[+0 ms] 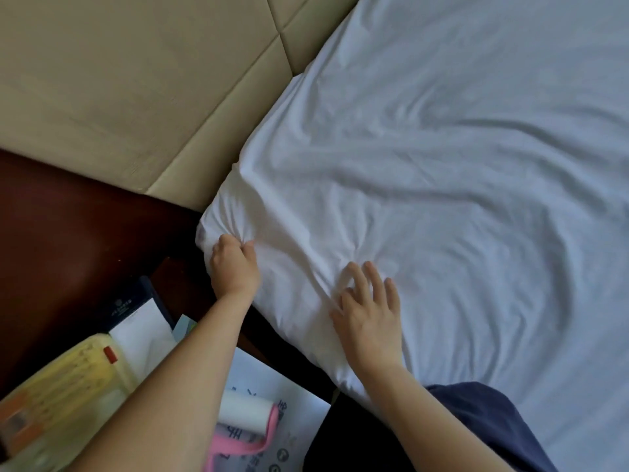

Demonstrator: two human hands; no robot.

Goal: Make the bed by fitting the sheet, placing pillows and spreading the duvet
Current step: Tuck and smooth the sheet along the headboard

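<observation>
A white sheet (442,158) covers the mattress, wrinkled, with folds running toward the near-left corner. My left hand (233,264) grips a bunch of the sheet at that corner, next to the headboard. My right hand (369,311) lies flat on the sheet just to the right, fingers spread, pressing the fabric near the mattress edge. No pillows or duvet are in view.
A beige padded headboard (136,80) fills the upper left. A dark wooden nightstand (68,233) holds a notepad (139,321), a yellow pack (58,396), papers and a lint roller (245,413) with a pink handle. My dark blue clothing (483,424) shows at the bottom.
</observation>
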